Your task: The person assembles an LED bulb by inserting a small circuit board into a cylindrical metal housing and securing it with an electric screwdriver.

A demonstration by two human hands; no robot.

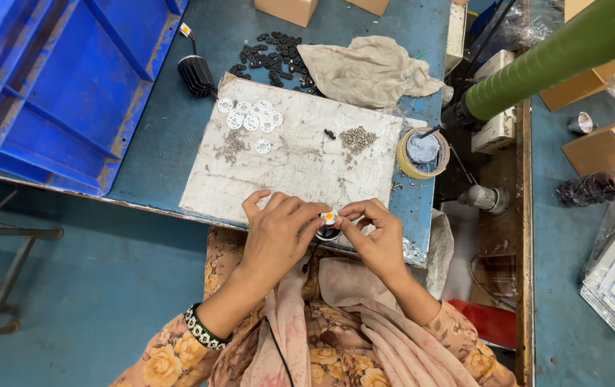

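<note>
Left hand (275, 233) and right hand (375, 233) pinch a small white disc with an orange centre (329, 216); fingers hide the black part (327, 233) beneath.

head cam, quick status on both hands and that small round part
Left hand and right hand both pinching small round part with orange centre, at near edge of white board. Nothing in the way.

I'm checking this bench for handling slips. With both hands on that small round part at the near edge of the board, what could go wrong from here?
1. The small round part is pinched by the left hand and right hand over the table's near edge; a slip could drop it into the lap.
2. The loose screw pile and white rings could scatter if the board is bumped.
</note>
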